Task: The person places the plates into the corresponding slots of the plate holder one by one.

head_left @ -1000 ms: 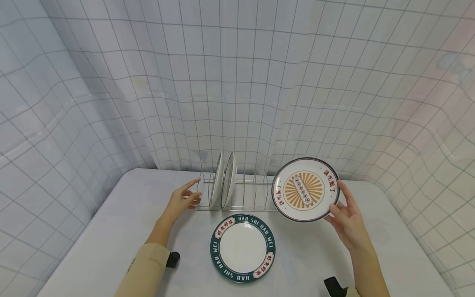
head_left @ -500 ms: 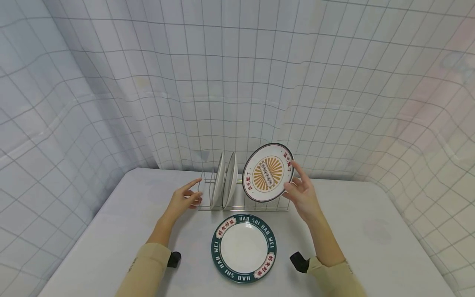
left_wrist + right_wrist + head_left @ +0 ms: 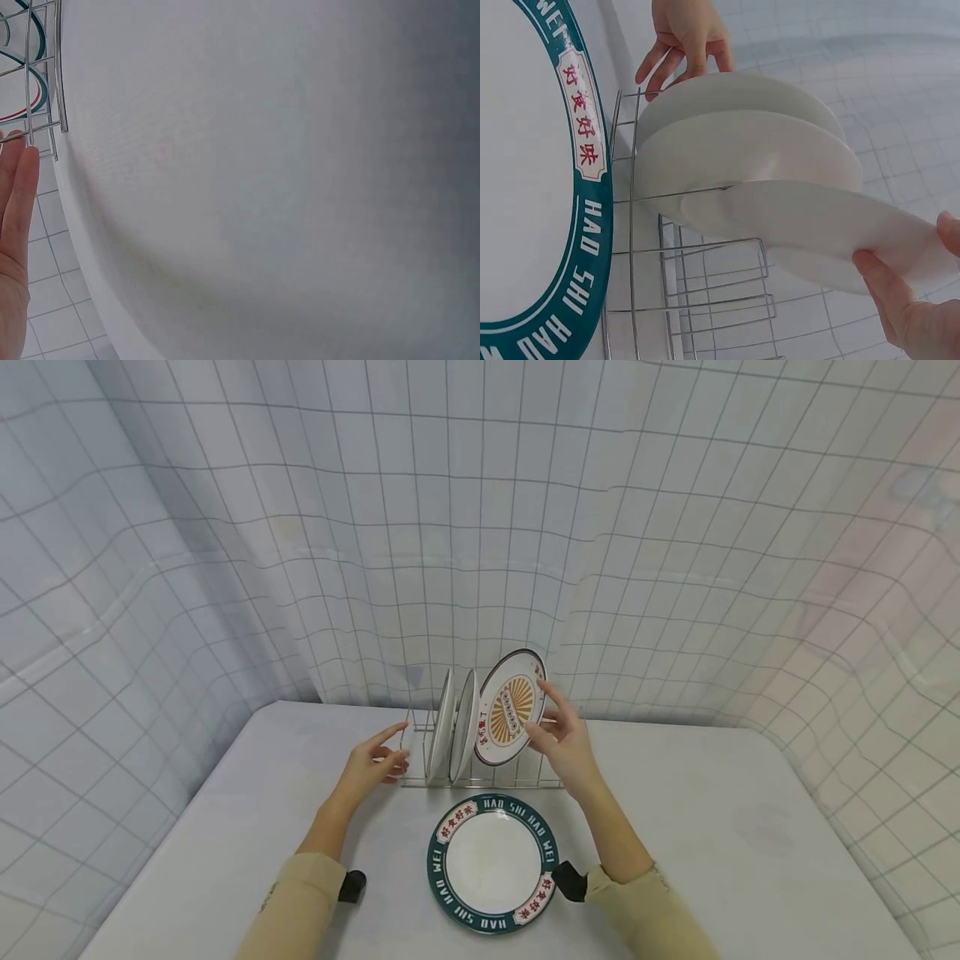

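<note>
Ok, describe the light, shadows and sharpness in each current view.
Head: soft light, a faint shadow beside the left forearm, printing less legible on the held plate than on the green-rimmed plate; left wrist: pale tabletop darkening toward the right edge, little detail; right wrist: gentle sheen on a racked plate, the green-rimmed plate's lettering crisp.

The setup comprises 1 counter (image 3: 727, 827), 1 wire rack (image 3: 632, 253), 4 plates (image 3: 492, 863), 2 hands (image 3: 572, 750), 2 sleeves (image 3: 651, 914) and 2 black wrist units (image 3: 570, 882).

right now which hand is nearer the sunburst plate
Right: the right hand grips the sunburst plate; the left hand is beyond two standing plates, at the end of the wire rack.
</note>
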Demonstrator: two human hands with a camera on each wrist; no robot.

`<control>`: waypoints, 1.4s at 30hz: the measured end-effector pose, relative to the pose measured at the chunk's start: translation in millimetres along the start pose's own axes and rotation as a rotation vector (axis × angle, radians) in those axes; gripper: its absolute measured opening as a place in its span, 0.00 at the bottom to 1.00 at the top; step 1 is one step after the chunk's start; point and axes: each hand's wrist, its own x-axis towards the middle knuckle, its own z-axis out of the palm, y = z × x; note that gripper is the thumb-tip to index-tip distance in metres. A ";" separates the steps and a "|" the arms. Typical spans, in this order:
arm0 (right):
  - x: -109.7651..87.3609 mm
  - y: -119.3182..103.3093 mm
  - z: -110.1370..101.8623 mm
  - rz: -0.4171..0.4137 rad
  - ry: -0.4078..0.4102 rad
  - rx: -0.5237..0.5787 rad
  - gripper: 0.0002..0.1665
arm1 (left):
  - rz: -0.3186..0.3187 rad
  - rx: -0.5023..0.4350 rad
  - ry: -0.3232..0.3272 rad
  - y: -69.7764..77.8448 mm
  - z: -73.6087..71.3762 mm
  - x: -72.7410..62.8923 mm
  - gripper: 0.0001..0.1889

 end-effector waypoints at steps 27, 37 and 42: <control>9.0 21.4 32.2 -0.004 -0.071 -0.131 0.34 | -0.006 -0.006 0.002 0.5 -0.6 -1.7 0.27; -6.1 3.8 44.7 -0.019 -0.096 -0.173 0.33 | -0.014 -0.034 -0.015 26.0 -0.3 -9.6 0.27; -9.1 1.6 45.1 -0.009 -0.104 -0.200 0.33 | -0.023 -0.027 -0.004 37.2 -0.2 -13.6 0.26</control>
